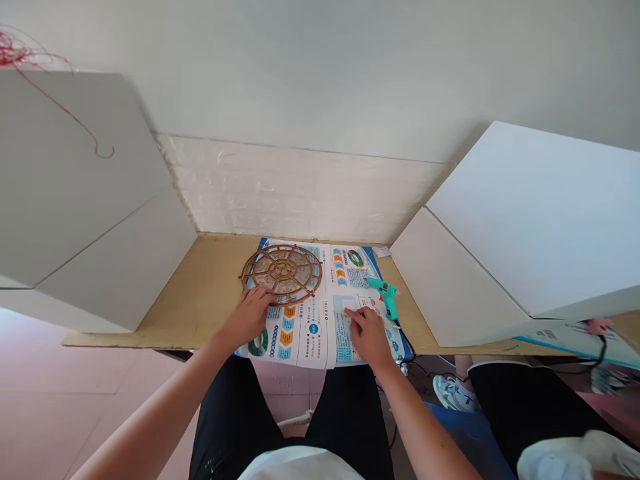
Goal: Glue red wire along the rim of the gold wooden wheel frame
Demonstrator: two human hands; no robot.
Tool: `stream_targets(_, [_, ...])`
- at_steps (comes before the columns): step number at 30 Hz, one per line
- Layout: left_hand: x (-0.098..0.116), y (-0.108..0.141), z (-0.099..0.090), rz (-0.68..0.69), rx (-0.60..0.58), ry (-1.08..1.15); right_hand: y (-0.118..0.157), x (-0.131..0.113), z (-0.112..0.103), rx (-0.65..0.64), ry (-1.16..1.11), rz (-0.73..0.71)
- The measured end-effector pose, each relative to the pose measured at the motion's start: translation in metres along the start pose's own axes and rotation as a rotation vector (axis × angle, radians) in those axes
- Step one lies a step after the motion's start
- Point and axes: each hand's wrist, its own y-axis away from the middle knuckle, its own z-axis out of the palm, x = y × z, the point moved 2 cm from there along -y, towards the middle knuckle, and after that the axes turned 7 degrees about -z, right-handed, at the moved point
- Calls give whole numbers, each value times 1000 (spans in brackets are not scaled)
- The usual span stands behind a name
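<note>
The round brown frame (283, 269) lies on the printed sheets (325, 341) atop the desk (195, 293), contacted at its near side by the left hand (251, 313), whose grip state cannot be determined, while the right hand (371, 333) grips a thin pale stick (394, 326) near the green glue gun (389, 302).

Red thread tangle (9, 52) top left, one strand hanging across white left partition (100, 207), white right partition (540, 213), pink tiled floor (65, 400), neighbour's white shoe (454, 393), blue surface (467, 433) below, maybe a seat
</note>
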Motion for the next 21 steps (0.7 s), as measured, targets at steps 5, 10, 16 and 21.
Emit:
stream_targets(5, [5, -31, -2, 182, -106, -7, 2, -2, 1, 55, 45, -7])
stream_targets(10, [13, -76, 1, 382, -209, 29, 2, -4, -2, 93, 71, 16])
stream_targets(16, [-5, -122, 10, 458, -151, 180, 0, -3, -2, 147, 69, -2])
stream_targets(21, [-69, -138, 3, 303, -6, 403, -2, 2, 5, 160, 76, -18])
